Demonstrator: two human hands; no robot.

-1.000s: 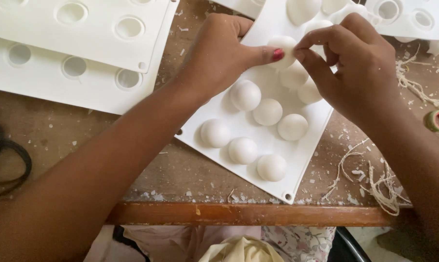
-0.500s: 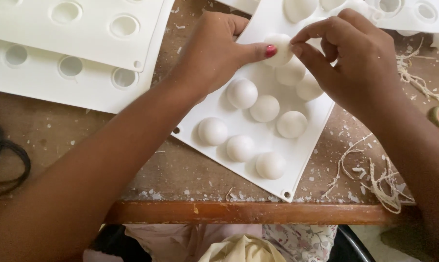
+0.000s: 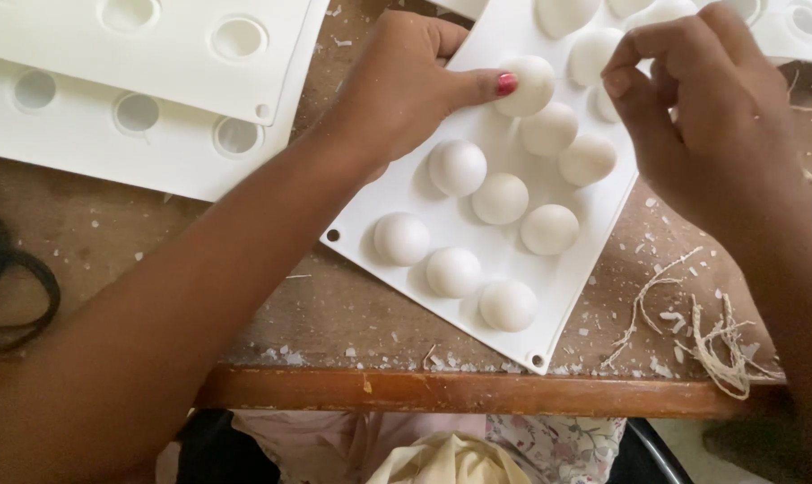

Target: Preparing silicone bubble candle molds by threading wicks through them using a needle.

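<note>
A white flexible mould sheet (image 3: 563, 291) lies tilted on the wooden table, its back covered with several round domes. My left hand (image 3: 406, 81) grips the sheet's upper left edge, its red-nailed thumb pressing against one dome (image 3: 533, 85). My right hand (image 3: 711, 116) hovers just above the sheet's right side with its fingers curled and thumb and forefinger pinched together. Nothing shows between those fingertips. Part of the mould's top right is hidden behind this hand.
Two stacked white mould sheets with round holes (image 3: 173, 170) lie at the upper left. Another holed sheet (image 3: 809, 27) sits at the top right. Pale fibre strands (image 3: 711, 341) and white flakes litter the table near its front edge (image 3: 468, 393). A black cord (image 3: 11, 269) lies at the left.
My right hand has let go of the dome it was pinching and lifted away to the right. The left thumb stays on that dome. The view shifted slightly.
</note>
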